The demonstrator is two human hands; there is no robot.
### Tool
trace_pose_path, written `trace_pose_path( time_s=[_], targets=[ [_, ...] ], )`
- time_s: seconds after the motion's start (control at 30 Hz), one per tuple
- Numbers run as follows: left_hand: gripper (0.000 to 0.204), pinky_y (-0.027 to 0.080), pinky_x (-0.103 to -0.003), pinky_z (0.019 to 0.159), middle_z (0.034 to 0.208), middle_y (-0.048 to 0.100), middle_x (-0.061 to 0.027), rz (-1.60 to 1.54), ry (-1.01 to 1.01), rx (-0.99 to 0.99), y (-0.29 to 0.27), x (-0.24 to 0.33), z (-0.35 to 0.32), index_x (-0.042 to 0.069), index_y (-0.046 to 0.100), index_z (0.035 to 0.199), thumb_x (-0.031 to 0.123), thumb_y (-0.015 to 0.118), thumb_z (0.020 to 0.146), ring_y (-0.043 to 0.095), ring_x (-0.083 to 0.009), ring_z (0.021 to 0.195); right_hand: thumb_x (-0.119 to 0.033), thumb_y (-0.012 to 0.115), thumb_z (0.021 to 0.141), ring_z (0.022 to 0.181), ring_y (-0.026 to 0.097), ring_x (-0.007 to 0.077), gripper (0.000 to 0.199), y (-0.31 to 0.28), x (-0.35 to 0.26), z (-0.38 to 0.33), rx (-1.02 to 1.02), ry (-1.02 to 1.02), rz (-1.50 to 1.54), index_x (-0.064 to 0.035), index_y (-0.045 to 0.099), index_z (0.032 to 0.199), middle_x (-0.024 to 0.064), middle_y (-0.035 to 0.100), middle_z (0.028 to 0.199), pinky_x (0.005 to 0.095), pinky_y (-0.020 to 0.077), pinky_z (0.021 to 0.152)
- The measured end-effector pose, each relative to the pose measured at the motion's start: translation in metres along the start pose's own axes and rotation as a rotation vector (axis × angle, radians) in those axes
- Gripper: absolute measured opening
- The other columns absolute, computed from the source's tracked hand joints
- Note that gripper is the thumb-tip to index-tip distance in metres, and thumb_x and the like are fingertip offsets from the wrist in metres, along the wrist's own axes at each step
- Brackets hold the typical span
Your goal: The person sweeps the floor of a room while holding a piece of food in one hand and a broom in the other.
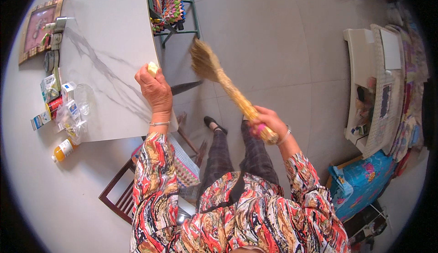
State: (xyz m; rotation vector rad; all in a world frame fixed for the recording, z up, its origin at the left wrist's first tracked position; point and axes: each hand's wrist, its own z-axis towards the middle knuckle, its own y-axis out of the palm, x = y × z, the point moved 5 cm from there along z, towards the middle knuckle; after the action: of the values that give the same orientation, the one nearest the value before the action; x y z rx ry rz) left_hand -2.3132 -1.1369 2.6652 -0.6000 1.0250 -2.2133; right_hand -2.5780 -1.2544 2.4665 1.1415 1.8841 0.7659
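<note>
Over the grey tiled floor [283, 47], her right hand [267, 124] holds a closed grip on the straw hand broom [223, 77]; her left hand [155, 88] pinches a small yellow block [152, 68] at the white marble counter [109, 47] edge.

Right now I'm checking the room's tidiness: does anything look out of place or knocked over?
One thing: an orange-filled bottle lies on its side near the marble table's edge, beside clustered small boxes. No spill shows.
</note>
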Motion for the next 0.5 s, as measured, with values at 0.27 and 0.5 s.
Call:
trace_pose_path(
  time_s=[0.27, 0.5],
  targets=[
    [0.033, 0.044, -0.043, 0.085, 0.11, 0.046, -0.0184, 0.005, 0.016, 0.003, -0.01, 0.02, 0.006, 0.002, 0.041, 0.117, 0.013, 0.055, 0.089, 0.05, -0.0361, 0.101, 0.005, 0.063, 0.07, 0.058, 0.06, 0.0157, 0.073, 0.021, 0.021, -0.107, 0.196, -0.126, -0.153, -0.001, 0.037, 0.137, 0.0083, 0.059, 0.081, 0.0276, 0.0494, 0.052],
    [0.033, 0.044, -0.043, 0.085, 0.109, 0.046, -0.0183, 0.042, 0.004, -0.012, -0.01, 0.026, -0.003, 0.002, 0.041, 0.116, 0.01, 0.056, 0.088, 0.05, -0.0363, 0.101, 0.004, 0.061, 0.072, 0.058, 0.06, 0.017, 0.063, 0.015, 0.002, -0.069, 0.104, -0.074, -0.137, 0.0001, 0.042, 0.131, 0.0094, 0.057, 0.077, 0.0283, 0.0491, 0.05]
  ],
)
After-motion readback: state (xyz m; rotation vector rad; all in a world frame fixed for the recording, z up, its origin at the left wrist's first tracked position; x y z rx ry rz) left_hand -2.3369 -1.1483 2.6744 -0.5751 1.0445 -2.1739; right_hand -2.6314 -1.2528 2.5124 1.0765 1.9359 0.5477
